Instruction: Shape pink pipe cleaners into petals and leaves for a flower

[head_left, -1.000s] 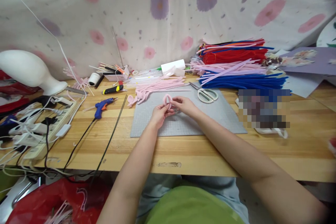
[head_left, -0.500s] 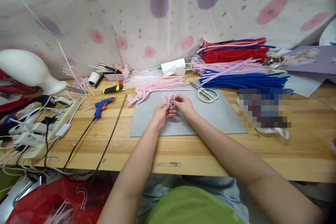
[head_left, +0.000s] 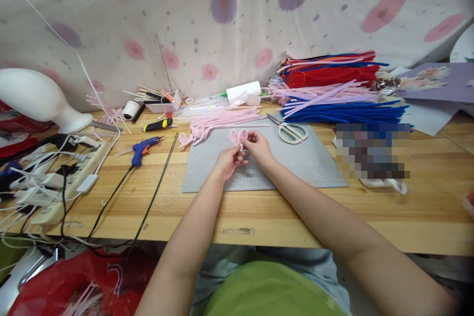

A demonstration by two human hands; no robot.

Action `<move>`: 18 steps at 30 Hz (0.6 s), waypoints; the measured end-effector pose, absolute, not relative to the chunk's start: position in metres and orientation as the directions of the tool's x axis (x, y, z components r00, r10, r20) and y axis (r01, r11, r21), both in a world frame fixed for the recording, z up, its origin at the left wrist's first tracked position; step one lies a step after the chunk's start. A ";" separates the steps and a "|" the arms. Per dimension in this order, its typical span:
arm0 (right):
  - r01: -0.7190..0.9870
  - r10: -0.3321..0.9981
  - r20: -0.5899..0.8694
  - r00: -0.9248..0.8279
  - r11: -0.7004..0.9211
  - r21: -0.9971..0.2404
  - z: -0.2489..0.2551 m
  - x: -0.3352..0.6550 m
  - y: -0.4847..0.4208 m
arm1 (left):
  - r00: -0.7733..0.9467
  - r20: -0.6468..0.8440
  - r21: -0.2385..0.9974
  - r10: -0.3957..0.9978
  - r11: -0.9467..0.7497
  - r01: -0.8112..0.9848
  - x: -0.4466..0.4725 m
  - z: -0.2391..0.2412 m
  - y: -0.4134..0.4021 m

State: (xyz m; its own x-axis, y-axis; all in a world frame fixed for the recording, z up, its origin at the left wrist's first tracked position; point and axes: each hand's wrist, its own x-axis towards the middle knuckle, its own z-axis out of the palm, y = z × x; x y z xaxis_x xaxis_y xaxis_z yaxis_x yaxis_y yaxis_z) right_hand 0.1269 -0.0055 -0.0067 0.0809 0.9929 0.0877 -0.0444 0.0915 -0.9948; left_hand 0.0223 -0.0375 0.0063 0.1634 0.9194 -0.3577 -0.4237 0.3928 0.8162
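Observation:
Over the grey cutting mat (head_left: 303, 168), both of my hands meet on a small pink pipe-cleaner piece bent into petal-like loops (head_left: 238, 138). My left hand (head_left: 228, 162) pinches its lower end from the left. The fingers of my right hand (head_left: 257, 147) are closed on the right-hand loop, and they hide part of it. Left of my hands, at the mat's upper edge, lie more shaped pink loops (head_left: 192, 137). A bundle of straight pink pipe cleaners (head_left: 225, 117) stretches behind. Scissors with white handles (head_left: 291, 132) rest at the mat's top right.
A blue hot glue gun (head_left: 142, 150) and a yellow-black utility knife (head_left: 158, 125) lie to the left, near a power strip with tangled cords (head_left: 74, 182). Red, pink and blue pipe-cleaner bundles (head_left: 340, 108) are stacked at the back right. A white foam head (head_left: 37, 98) stands far left.
My left fingers have curled in more below the pink loops, which now show spread a little wider. Both hands stay in nearly the same place; the view has shifted slightly.

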 end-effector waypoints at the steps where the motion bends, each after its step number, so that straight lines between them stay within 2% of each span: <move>1: -0.041 0.993 0.090 0.079 0.093 -0.995 -0.006 0.127 -0.006 | 0.154 -0.358 0.823 0.921 0.389 -0.414 0.022 0.006 -0.037; 6: -0.024 0.994 0.084 -0.062 0.083 -0.996 0.003 0.136 -0.004 | 0.159 -0.362 0.843 0.918 0.396 -0.364 0.019 0.009 -0.037; 12: 0.100 0.980 0.159 -0.120 0.171 -0.980 0.016 0.161 0.005 | 0.127 -0.323 0.917 0.938 0.343 -0.204 0.016 0.015 -0.040; 18: 0.084 0.882 0.188 -0.433 0.247 -0.965 0.023 0.175 0.003 | 0.105 -0.289 0.953 0.952 0.296 -0.060 0.014 0.012 -0.039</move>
State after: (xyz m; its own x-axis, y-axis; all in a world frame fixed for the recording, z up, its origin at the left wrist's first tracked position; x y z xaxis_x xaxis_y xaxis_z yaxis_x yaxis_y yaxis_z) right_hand 0.1748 0.0025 0.0229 -0.4328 0.8817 0.1879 0.0835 0.2468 -0.9655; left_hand 0.0142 -0.0393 0.0119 0.1052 0.9516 -0.2889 -0.0604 0.2961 0.9533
